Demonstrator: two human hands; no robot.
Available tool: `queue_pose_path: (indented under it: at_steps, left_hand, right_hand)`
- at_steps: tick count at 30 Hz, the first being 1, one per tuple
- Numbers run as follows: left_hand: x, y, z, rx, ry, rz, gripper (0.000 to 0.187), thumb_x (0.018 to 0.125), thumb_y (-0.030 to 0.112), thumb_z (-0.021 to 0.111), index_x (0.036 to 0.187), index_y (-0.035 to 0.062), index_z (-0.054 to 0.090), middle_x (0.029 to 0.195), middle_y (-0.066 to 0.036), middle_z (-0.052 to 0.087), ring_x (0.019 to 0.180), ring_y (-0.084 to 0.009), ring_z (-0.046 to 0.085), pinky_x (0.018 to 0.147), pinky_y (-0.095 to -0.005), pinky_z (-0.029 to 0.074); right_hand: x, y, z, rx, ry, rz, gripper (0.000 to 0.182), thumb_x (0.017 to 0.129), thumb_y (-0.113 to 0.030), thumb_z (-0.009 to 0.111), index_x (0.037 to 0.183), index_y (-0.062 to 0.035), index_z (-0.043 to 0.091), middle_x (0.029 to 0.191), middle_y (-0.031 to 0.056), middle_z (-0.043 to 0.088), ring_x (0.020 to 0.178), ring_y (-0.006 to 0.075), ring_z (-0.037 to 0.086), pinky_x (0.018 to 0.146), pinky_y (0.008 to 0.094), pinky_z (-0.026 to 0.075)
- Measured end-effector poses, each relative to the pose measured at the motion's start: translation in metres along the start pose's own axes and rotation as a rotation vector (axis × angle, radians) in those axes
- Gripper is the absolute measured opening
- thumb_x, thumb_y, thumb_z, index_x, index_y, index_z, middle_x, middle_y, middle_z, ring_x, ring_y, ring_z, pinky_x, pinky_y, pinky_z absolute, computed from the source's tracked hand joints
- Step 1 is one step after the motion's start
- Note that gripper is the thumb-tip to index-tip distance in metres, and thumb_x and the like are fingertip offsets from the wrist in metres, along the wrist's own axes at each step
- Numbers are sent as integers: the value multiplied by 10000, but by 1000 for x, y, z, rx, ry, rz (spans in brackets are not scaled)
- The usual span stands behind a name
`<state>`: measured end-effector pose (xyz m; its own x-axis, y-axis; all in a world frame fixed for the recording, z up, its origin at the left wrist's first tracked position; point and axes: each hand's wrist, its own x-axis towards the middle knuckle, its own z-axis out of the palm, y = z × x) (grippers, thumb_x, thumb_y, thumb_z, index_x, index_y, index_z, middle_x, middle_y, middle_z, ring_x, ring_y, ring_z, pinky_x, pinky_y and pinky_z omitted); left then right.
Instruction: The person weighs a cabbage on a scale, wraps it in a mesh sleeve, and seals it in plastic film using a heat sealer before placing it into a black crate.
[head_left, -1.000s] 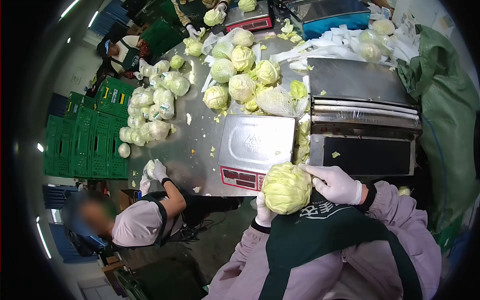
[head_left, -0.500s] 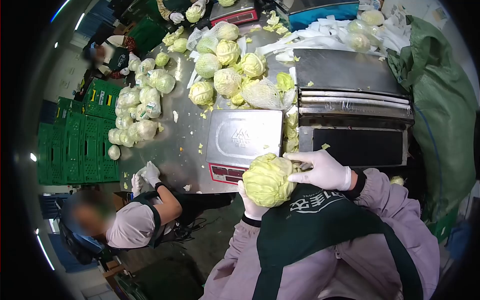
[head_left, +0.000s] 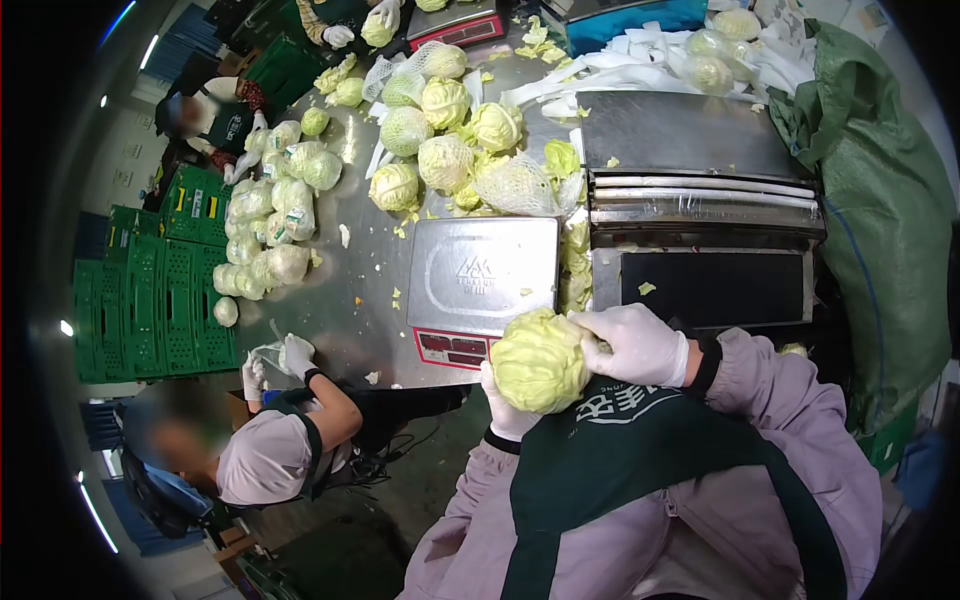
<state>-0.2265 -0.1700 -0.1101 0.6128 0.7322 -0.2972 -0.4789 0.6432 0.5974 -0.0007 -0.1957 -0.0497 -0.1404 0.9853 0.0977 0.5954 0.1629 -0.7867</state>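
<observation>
A pale green cabbage (head_left: 541,362) is held in front of my apron, over the near edge of the steel table. My left hand (head_left: 508,408), in a white glove, cups it from below on its left side; most of the fingers are hidden behind it. From the right, my gloved right hand (head_left: 636,345) has its thumb and curled fingers closed at the cabbage's edge. What the fingertips pinch there is partly hidden. Just beyond the cabbage stands a weighing scale (head_left: 484,270) with a bare metal plate and a red display front.
Loose and netted cabbages (head_left: 445,160) lie behind the scale, wrapped ones (head_left: 270,225) to the left. A wrapping machine (head_left: 705,215) and a green sack (head_left: 875,220) stand right. A co-worker (head_left: 265,445) handles clear film at left; green crates (head_left: 150,300) are stacked beyond.
My right hand's fingers have curled in more tightly at the cabbage's edge. My left hand stays under it. The co-worker at left has raised and spread clear film between both hands.
</observation>
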Motion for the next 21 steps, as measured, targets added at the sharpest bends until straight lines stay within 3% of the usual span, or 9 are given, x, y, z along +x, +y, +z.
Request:
queue_pose_path:
  at_steps: [3, 8, 9, 11, 13, 15, 17, 19, 21]
  left_hand:
    - [1, 1, -2, -16, -44, 12, 826, 896, 691, 270, 1463, 90, 272, 1488, -152, 310, 1343, -355, 340, 1107, -501, 277]
    - [-2, 2, -7, -101, -88, 38, 785, 902, 656, 304, 1451, 95, 289, 1439, -141, 386, 1298, -357, 398, 1096, -500, 296]
    - [-1, 6, -12, -125, 55, -36, 685, 886, 566, 406, 1366, 78, 374, 1331, -145, 463, 1227, -328, 457, 1060, -473, 344]
    - [0, 13, -21, -174, 341, -179, 488, 853, 386, 609, 1196, 45, 543, 1114, -153, 616, 1084, -270, 574, 988, -418, 439]
    - [-11, 13, -17, 147, 169, -68, 488, 844, 381, 614, 1184, 38, 541, 1136, -177, 608, 1098, -285, 567, 956, -422, 465]
    - [-7, 25, -18, 265, 98, -46, 664, 852, 524, 505, 1309, 51, 417, 1298, -187, 467, 1204, -331, 469, 1024, -482, 386]
    - [2, 28, -15, 382, 19, -29, 840, 860, 668, 395, 1434, 64, 292, 1460, -197, 327, 1309, -376, 371, 1092, -541, 307]
    - [9, 16, -10, -564, -316, 19, 925, 836, 725, 399, 1450, 49, 252, 1458, -196, 327, 1312, -374, 371, 1093, -524, 316]
    - [6, 21, -7, -86, -124, 7, 981, 817, 763, 392, 1461, 41, 228, 1456, -195, 325, 1315, -370, 370, 1091, -514, 322]
  right_hand:
    - [-2, 13, 4, 146, -3, 114, 313, 847, -196, 561, 1091, -12, 629, 742, 217, 631, 695, 374, 631, 633, 410, 515]
    - [-1, 29, 18, 484, 237, 92, 252, 890, -115, 511, 1083, 9, 616, 818, 149, 675, 658, 225, 663, 635, 372, 529]
    - [0, 53, 23, 581, 140, 199, 223, 938, -96, 454, 1011, 33, 620, 893, 38, 680, 735, 116, 631, 649, 289, 519]
    - [2, 71, 18, 845, -12, 537, 249, 951, -110, 442, 1063, 36, 610, 888, 31, 677, 701, 97, 612, 630, 255, 507]
    - [-2, 77, 13, 506, -338, 397, 272, 935, -117, 467, 1141, 3, 598, 900, 71, 681, 722, 136, 640, 656, 281, 517]
    - [-12, 65, 22, -96, -199, 67, 299, 883, -188, 569, 1124, -15, 606, 878, 133, 667, 799, 260, 655, 711, 344, 512]
    - [1, 25, 3, -153, -33, 2, 389, 835, -231, 645, 1175, -53, 587, 906, 139, 636, 858, 306, 613, 762, 371, 496]
    - [15, -6, -20, 134, 6, -145, 548, 775, -220, 724, 1281, -104, 548, 959, 100, 623, 849, 275, 600, 782, 343, 489]
    - [18, -36, -32, 169, -58, -187, 548, 757, -225, 745, 1263, -117, 567, 963, 79, 625, 839, 268, 599, 748, 334, 489]
